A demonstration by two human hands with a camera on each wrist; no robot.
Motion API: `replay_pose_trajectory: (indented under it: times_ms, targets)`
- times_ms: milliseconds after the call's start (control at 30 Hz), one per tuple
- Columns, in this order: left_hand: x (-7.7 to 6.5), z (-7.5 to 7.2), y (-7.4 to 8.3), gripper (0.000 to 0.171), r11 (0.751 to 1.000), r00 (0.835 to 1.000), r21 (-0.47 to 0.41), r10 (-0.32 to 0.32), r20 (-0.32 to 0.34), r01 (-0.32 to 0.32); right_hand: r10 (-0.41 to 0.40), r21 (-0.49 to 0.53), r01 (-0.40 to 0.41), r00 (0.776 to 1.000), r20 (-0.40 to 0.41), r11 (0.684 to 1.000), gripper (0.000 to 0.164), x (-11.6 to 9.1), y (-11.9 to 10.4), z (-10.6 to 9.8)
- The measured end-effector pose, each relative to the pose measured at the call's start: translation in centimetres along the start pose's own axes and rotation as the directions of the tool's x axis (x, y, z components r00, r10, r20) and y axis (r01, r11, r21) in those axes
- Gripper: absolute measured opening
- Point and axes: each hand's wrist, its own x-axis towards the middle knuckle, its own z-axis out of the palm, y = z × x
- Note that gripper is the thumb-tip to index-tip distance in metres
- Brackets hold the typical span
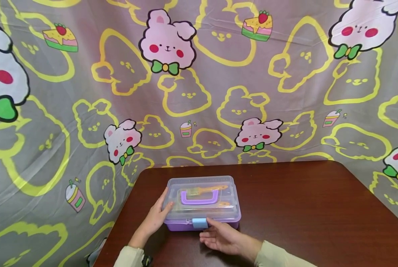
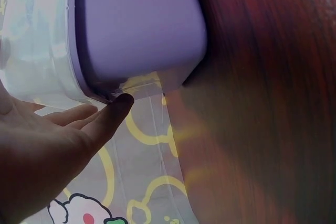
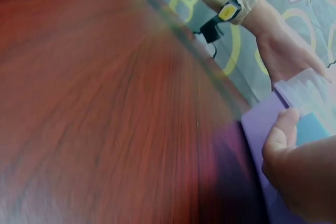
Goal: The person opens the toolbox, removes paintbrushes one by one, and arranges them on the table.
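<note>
A lidded case [image 1: 202,200] with a clear lid, purple base and purple handle [image 1: 199,200] lies on the table. Through its lid an orange-handled brush [image 1: 212,189] shows. My left hand [image 1: 153,218] rests against the case's left side, thumb over the lid's edge; in the left wrist view, that hand's extended fingers [image 2: 113,116] touch along the rim below the lid. At the front, my right hand [image 1: 224,237] touches the blue latch [image 1: 199,223] with its thumb, while its other fingers hang loosely bent below. The latch [image 3: 312,129] is partly covered by this hand in the right wrist view.
The dark brown wooden table [image 1: 296,211] stretches to the right of the case. A grey cloth [image 1: 219,81] with bunny prints hangs behind and at both sides. A dark band with a small device [image 1: 147,260] is on the left wrist.
</note>
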Motion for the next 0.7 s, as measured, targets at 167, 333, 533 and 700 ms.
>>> replay_pose_trajectory:
  times_ms: [167, 333, 533, 700]
  targets:
    - [0.04, 0.05, -0.11, 0.069, 1.0, 1.0, 0.011, 0.015, 0.0, -0.015, -0.025, 0.065, 0.025, 1.0, -0.013, 0.998, 0.055, 0.03, -0.03, 0.49]
    - [0.08, 0.06, -0.13, 0.069, 0.999, 1.0, 0.023, 0.022, -0.008, -0.022, -0.038, 0.069, 0.04, 0.999, -0.031, 0.997, 0.054, 0.0, 0.01, 0.75]
    - [0.12, 0.16, -0.1, 0.069, 0.999, 1.0, 0.026, 0.023, -0.006, -0.023, -0.052, 0.002, 0.053, 0.996, -0.079, 0.999, 0.058, -0.04, 0.31, 0.7]
    - [0.17, 0.16, -0.06, 0.069, 0.999, 0.999, 0.039, 0.032, -0.011, -0.031, -0.066, -0.049, 0.061, 0.991, -0.114, 0.997, 0.065, -0.15, 0.43, 0.55]
